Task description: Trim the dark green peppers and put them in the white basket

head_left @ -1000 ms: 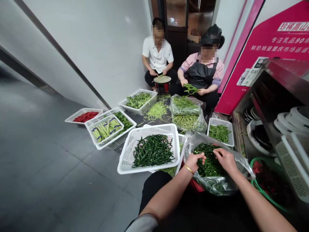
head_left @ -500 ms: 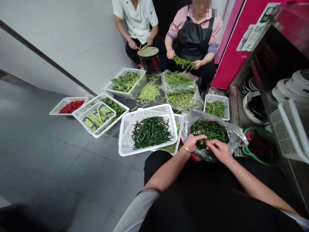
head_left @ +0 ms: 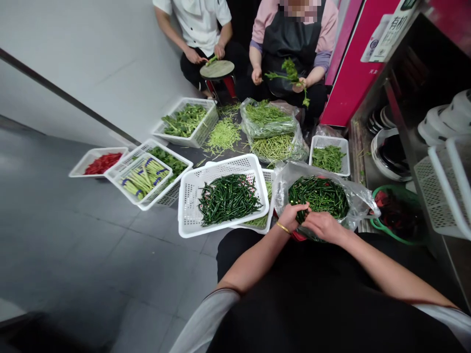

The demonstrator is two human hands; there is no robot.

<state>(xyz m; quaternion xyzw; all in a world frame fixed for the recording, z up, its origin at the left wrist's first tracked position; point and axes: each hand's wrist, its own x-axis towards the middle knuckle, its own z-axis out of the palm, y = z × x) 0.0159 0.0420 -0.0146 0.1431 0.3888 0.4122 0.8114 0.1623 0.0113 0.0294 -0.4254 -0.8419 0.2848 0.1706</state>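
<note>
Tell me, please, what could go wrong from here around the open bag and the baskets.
The clear bag has a soft, loose rim, so the left hand or right hand at its near edge might drag it down and spill dark green pods.
The front white basket appears to rest partly over another basket; a bump from the nearby knee could tip it.
</note>
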